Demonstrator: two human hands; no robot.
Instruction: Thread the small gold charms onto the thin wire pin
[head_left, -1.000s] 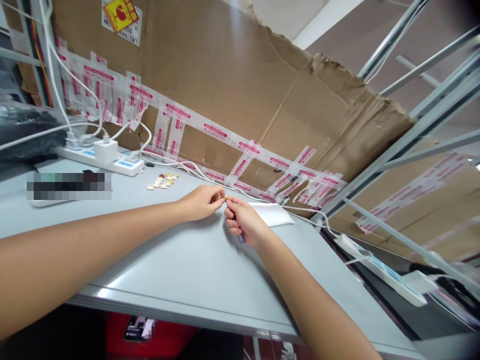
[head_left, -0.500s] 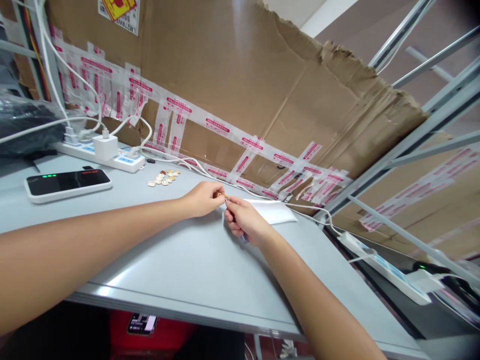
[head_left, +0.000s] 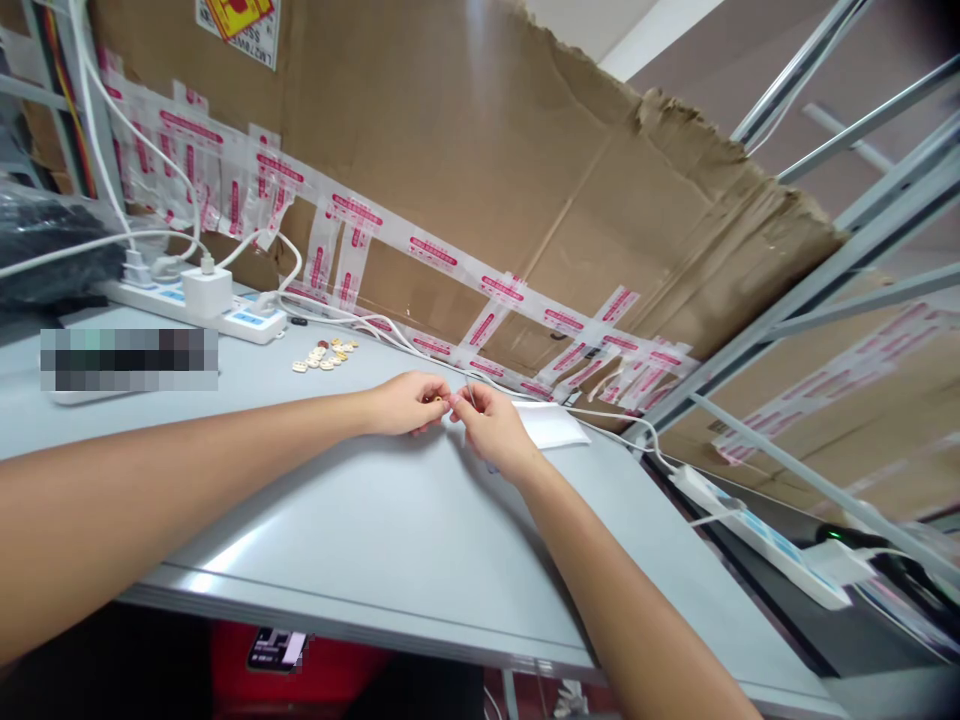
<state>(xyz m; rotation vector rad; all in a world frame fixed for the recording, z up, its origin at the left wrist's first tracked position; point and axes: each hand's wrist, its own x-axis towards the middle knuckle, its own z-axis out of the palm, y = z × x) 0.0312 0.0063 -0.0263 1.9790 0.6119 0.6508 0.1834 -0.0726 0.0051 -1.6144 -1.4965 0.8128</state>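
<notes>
My left hand and my right hand meet fingertip to fingertip above the grey table. The left fingers pinch a tiny gold-coloured piece. The right fingers are pinched too, with a thin pin-like thing sticking up from them; I cannot make out what it is. A small pile of gold and white buttons lies on the table to the left, apart from both hands. A white paper sheet lies just behind my right hand.
A white power strip with a charger and cables sits at the back left. A flat device lies at the far left. Taped cardboard walls the back. A second power strip lies beyond the table's right edge, beside metal frame bars.
My right hand has turned and lifted a little, so its fingers now sit higher against the left fingertips. The left hand has barely moved.
</notes>
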